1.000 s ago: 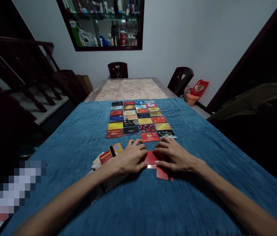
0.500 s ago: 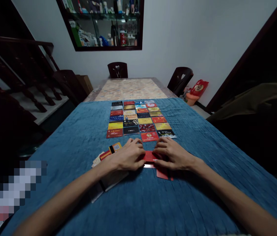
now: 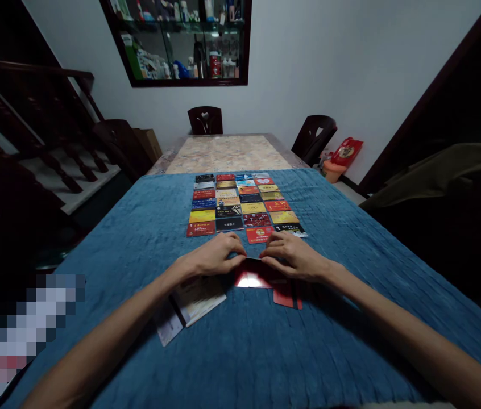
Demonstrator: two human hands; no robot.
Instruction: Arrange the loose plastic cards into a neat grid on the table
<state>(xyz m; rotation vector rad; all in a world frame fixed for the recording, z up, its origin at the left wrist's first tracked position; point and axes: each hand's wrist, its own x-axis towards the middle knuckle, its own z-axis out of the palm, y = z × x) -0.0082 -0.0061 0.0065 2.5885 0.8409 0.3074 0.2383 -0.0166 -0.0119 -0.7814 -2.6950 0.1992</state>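
Note:
My left hand [image 3: 219, 254] and my right hand [image 3: 291, 257] are closed at the two ends of a dark upper edge. Below that edge a glossy red card [image 3: 251, 278] shows a bright white reflection, and it seems tilted up off the cloth. Fingertips cover its upper corners. Just beyond lie several colourful cards in rows, among them a red one [image 3: 260, 234] and a black one [image 3: 229, 224]. Beneath my right hand a red card with a dark stripe [image 3: 286, 295] lies flat. Pale, overlapping cards [image 3: 202, 301] lie partly hidden under my left wrist and forearm.
A blue cloth [image 3: 351, 295] covers the near part of the table, and its patterned top [image 3: 227, 153] shows at the far end. Dark chairs [image 3: 205, 120] stand around it. A red bag [image 3: 347, 152] sits beyond the right side, and a stair railing [image 3: 31, 71] is at the left.
Both hands have drawn slightly closer together and now grip the red card's far edge. The card has tilted, showing a shiny face. The orange and red striped cards near my left wrist are now hidden.

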